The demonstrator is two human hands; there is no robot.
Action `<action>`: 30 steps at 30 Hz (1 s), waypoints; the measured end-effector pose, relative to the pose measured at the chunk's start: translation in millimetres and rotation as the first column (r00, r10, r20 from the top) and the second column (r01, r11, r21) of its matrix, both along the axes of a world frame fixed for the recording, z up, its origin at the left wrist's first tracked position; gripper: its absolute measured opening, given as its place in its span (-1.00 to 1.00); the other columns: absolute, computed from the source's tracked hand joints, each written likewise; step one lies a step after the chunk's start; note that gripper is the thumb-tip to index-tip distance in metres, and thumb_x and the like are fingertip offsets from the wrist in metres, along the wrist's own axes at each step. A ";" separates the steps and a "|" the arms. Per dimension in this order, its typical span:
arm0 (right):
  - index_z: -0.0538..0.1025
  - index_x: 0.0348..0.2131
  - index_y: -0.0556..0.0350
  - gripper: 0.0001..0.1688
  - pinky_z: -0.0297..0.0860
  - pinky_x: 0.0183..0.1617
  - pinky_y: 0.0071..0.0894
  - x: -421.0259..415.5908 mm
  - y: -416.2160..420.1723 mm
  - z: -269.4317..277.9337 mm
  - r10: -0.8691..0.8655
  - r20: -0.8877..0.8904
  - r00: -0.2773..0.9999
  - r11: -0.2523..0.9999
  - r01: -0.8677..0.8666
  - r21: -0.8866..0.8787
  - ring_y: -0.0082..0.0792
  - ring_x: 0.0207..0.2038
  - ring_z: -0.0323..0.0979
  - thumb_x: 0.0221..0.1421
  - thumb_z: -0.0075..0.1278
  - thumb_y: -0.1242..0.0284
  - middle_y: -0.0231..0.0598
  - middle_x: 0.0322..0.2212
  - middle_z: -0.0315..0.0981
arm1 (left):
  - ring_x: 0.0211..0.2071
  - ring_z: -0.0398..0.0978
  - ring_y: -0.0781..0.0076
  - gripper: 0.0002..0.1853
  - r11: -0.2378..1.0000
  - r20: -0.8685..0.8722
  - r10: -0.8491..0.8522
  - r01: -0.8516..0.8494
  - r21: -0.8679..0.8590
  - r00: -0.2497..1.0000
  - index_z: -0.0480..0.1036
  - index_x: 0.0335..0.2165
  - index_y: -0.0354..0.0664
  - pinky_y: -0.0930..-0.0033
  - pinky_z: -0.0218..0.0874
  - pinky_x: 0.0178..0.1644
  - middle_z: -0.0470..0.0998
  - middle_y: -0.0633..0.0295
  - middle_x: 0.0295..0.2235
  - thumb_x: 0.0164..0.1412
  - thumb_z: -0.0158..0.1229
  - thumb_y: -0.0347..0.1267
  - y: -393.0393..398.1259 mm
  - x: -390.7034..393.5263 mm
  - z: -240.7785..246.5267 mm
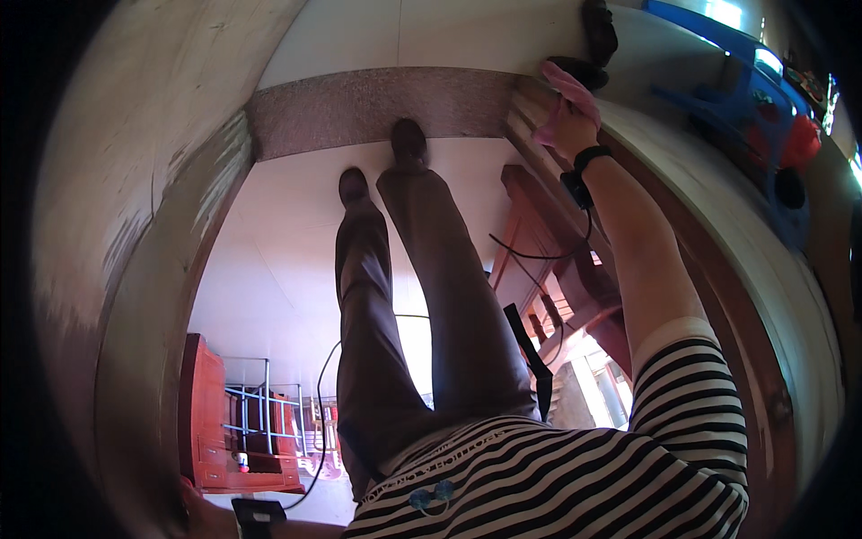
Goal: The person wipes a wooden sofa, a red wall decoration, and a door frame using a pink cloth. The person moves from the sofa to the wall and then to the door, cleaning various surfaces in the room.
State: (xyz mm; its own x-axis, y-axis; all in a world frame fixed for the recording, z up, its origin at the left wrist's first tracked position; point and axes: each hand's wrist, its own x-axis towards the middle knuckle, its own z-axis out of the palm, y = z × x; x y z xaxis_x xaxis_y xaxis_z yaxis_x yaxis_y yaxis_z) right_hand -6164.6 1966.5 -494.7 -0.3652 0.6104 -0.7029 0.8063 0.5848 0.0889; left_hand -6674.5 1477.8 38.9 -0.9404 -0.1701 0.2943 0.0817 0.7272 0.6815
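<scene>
My right hand (pixel 571 131) holds a crumpled pink cloth (pixel 572 87), which lies low against the wooden door frame (pixel 528 111) on the right side of the doorway. A black device is strapped to that wrist, with a thin cable hanging from it. At the lower left, my left hand (pixel 192 509) is near the left door frame (pixel 158 316). Dark shadow and blur hide its fingers, so I cannot tell whether it touches the wood. Its wrist carries a black device (pixel 259 513) too.
A speckled brown threshold (pixel 384 101) crosses the doorway by my feet. Dark shoes (pixel 598 34) lie beyond it, close to a blue plastic chair (pixel 747 74). Behind me are a reddish wooden cabinet (pixel 202 404) and a wooden stair railing (pixel 552 310). Loose black cables (pixel 321 404) hang beside my legs.
</scene>
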 end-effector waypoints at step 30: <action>0.50 -0.03 0.36 -0.53 0.23 0.21 -0.15 89.3 -153.9 104.5 -0.373 -0.363 0.854 0.928 0.331 -0.174 -0.12 0.07 0.37 0.06 -0.07 0.48 0.10 -0.04 0.46 | 0.20 0.21 0.12 -0.26 0.912 -0.208 0.102 -0.007 0.411 0.973 0.35 -0.01 -0.07 -0.13 0.01 0.29 0.34 0.14 0.10 0.16 0.07 0.31 15.1 -24.6 -50.4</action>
